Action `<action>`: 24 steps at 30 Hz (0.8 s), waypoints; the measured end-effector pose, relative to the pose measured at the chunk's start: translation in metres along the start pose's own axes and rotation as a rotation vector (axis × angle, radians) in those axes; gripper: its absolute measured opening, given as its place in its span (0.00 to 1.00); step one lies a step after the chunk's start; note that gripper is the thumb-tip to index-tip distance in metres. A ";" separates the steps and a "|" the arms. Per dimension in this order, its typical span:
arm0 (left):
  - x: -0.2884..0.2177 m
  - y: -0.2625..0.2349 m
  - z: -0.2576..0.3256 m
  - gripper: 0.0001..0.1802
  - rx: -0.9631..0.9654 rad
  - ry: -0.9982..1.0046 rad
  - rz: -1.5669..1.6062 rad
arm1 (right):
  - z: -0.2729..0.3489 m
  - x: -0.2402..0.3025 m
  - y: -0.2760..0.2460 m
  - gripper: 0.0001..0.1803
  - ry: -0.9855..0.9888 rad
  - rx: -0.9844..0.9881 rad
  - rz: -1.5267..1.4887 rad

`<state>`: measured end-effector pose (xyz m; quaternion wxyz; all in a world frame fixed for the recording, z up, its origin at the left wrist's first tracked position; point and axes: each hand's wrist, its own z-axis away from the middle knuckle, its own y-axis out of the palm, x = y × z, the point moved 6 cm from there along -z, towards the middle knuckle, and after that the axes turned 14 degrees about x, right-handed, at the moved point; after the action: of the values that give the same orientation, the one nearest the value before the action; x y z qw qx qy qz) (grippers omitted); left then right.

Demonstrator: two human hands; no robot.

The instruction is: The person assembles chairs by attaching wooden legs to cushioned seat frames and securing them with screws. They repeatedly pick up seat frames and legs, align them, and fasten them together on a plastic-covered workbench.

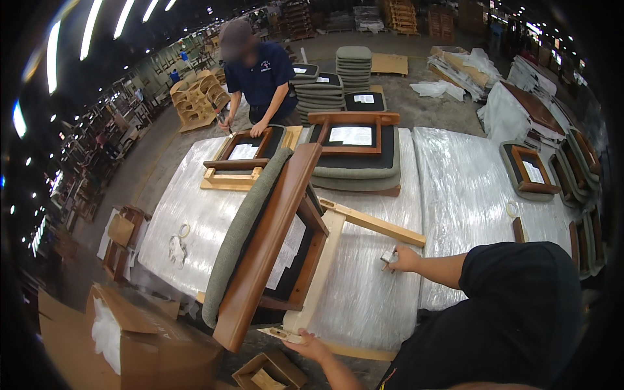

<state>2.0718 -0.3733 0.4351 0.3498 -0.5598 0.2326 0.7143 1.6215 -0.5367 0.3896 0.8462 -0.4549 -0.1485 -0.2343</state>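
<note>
Seat (268, 250), one, near left hand (312, 348)

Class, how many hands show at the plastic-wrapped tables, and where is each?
4: the wearer's left hand on a pale wooden frame; right hand over the wrap, holding a small pale object; one co-worker hand on a brown frame, the other holding a tool.

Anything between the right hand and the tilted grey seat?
Yes. In this view, a pale wooden rail crosses the space between the right hand and the grey seat, then the brown wooden board. Height clearance can't be told.
</note>
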 end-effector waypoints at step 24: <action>-0.221 0.187 0.146 0.26 0.665 0.254 0.209 | 0.204 0.206 -0.147 0.47 -1.008 0.090 -0.436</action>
<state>1.8648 -0.4416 0.6758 0.4060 -0.4728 0.5496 0.5564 1.7103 -0.4896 0.6986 0.6210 -0.4327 -0.6360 -0.1507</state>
